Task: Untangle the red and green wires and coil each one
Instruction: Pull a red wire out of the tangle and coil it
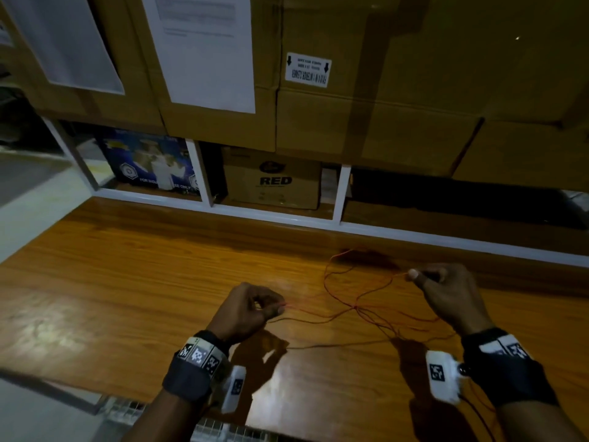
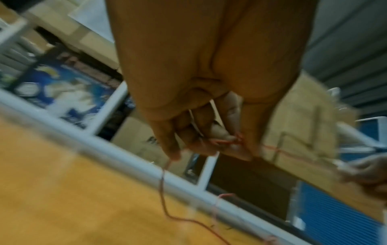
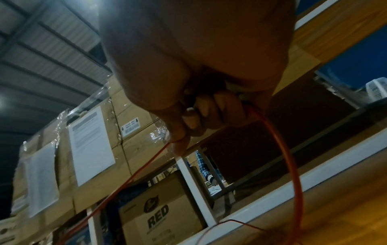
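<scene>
A thin red wire lies in loose crossing loops on the wooden table between my hands. My left hand pinches one stretch of it; in the left wrist view a few red turns sit at the fingertips. My right hand grips another stretch, and a red strand arcs out of its curled fingers. A darker thin wire, its colour unclear in the dim light, runs along the table under the red loops. The strands cross at a knot-like point.
Stacked cardboard boxes with taped papers stand behind a white shelf rail along the table's far edge. A box marked RED and a blue box sit below them. A wire grille lies at the near edge.
</scene>
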